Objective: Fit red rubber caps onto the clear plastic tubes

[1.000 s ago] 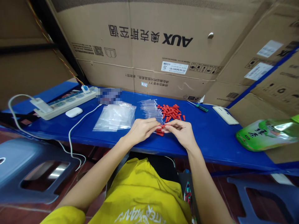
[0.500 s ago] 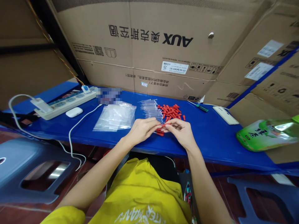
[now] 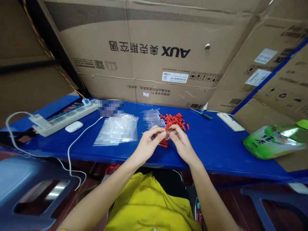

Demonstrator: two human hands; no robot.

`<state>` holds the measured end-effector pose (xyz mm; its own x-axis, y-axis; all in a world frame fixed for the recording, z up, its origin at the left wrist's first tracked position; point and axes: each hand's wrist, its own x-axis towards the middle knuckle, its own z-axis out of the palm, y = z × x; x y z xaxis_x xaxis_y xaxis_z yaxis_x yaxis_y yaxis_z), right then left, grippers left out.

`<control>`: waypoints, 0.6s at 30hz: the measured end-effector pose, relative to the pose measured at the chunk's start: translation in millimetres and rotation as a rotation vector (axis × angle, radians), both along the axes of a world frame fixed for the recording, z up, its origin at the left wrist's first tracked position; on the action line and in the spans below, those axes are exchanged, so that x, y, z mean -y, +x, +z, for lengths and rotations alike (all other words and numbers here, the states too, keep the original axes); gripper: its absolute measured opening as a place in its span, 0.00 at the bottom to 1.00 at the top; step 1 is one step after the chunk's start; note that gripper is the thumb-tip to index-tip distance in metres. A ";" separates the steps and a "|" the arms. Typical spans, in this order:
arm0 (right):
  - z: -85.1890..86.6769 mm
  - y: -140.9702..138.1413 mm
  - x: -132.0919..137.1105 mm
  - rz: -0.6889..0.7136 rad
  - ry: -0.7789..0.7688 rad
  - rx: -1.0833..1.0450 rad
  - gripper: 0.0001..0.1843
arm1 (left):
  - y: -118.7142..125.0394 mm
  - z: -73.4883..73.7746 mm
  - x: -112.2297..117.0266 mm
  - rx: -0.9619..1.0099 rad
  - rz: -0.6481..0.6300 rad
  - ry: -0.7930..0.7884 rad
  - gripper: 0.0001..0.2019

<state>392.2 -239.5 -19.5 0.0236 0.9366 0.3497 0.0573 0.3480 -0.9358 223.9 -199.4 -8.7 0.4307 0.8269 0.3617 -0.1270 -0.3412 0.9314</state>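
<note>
1. On the blue counter (image 3: 216,146), in the head view, the person's left hand (image 3: 147,143) and right hand (image 3: 181,143) meet fingertip to fingertip just above its front half.
2. The right hand's grip is pinched closed on a small red plastic cap (image 3: 167,127), held up between the 2 hands.
3. The left hand's grip is pinched tight too, pressed against that cap. Whether it has a piece of its own is too small to tell.
4. Below the 2 hands, a few loose red pieces (image 3: 164,144) lie on the counter.
5. Just behind the hands sits a heap of red plastic caps (image 3: 175,118), with a pile of thin clear plastic tubes (image 3: 151,116) beside it on the left.
6. Left of the tubes lies a stack of clear plastic zip bags (image 3: 117,130).
7. Far left are a white power strip (image 3: 64,116), a white oval earbud case (image 3: 74,126) and a white cable (image 3: 79,138).
8. To the right lie a green-handled screwdriver (image 3: 205,115), a flat white handset (image 3: 229,121) and a green foil pouch (image 3: 274,142).
9. Behind everything stands a brown cardboard box printed AUX (image 3: 144,73).
</note>
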 end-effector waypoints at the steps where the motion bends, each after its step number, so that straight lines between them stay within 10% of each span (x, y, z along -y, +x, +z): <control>1: -0.1 -3.2 1.2 0.061 -0.028 0.040 0.16 | 1.9 -0.2 1.9 0.067 -0.039 -0.074 0.15; 13: 2.6 -11.7 0.0 -0.201 0.105 0.448 0.13 | -2.3 -4.6 -12.1 0.182 0.092 -0.168 0.21; 18: 7.1 8.0 1.0 -0.129 0.031 0.646 0.12 | -27.3 1.4 -32.5 -0.274 0.220 0.290 0.13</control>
